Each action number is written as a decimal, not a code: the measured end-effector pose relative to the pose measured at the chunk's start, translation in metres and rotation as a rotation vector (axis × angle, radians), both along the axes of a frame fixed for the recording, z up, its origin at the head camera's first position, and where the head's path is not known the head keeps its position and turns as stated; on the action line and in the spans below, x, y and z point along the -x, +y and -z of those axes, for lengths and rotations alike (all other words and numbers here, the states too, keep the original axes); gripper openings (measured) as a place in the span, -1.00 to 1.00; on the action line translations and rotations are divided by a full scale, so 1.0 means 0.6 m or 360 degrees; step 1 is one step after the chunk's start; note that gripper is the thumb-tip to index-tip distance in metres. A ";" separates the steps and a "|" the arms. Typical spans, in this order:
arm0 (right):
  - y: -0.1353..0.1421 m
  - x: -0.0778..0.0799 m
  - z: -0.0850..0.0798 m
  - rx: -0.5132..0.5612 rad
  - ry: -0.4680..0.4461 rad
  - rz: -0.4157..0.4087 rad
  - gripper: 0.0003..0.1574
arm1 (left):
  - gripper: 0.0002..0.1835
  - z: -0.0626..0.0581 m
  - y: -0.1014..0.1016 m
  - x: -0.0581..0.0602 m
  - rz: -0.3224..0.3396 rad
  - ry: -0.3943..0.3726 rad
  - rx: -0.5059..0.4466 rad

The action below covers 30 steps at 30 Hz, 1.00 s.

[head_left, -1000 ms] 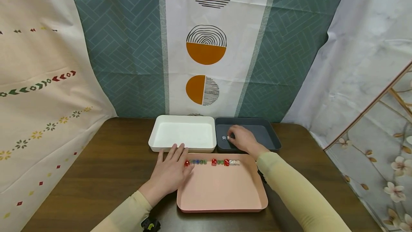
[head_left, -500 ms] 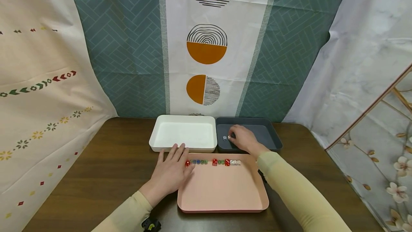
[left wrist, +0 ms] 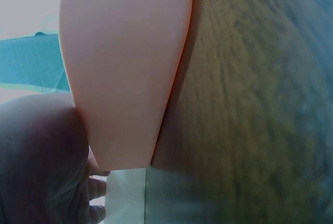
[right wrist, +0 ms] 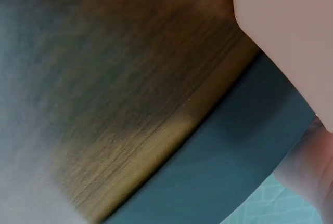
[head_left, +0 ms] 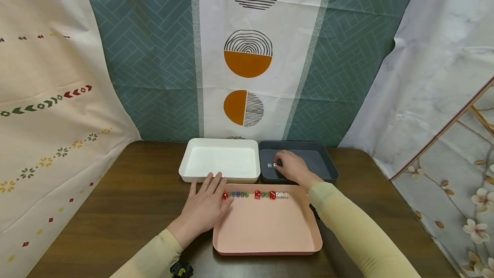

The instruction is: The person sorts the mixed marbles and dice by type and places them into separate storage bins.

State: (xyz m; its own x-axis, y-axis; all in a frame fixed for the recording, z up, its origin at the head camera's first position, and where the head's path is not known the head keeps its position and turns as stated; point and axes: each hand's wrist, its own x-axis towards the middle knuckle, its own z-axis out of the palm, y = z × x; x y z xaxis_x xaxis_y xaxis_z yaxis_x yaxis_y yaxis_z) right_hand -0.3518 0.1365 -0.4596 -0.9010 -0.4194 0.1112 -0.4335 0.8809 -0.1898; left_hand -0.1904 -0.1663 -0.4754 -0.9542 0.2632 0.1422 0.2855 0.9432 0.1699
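My left hand (head_left: 204, 203) lies with straight, spread fingers over the left rim of the pink tray (head_left: 266, 231). Its fingertips reach the front edge of the white tray (head_left: 218, 158). Inside the dark grey tray (head_left: 308, 158) is my right hand (head_left: 291, 166), fingers bent down, pinching a small white die (head_left: 275, 164) with a red pip at the fingertips. Just left of it sits another small, pale die (head_left: 269, 165). A row of dice runs along the pink tray's far side: red dice (head_left: 257, 194), small green and blue ones (head_left: 237, 194), and white dice (head_left: 282, 194).
The trays stand on a brown wooden table (head_left: 127, 200). The white and dark trays are side by side behind the pink one. A patterned curtain (head_left: 247, 98) hangs directly behind them. A black wrist device (head_left: 181, 269) shows under the left forearm.
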 end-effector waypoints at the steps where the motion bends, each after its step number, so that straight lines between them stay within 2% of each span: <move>1: 0.000 0.000 0.000 0.0002 0.0001 0.0002 -0.83 | -0.22 0.000 0.000 0.000 -0.0001 -0.0002 0.0000; 14: 0.011 -0.015 -0.010 0.0024 0.0015 0.0006 -0.67 | -0.21 0.000 0.001 0.001 -0.0015 -0.0016 0.0009; 30: 0.035 -0.061 -0.025 0.0061 0.0105 -0.0091 -0.58 | -0.20 0.003 -0.002 0.002 -0.0005 -0.0003 0.0027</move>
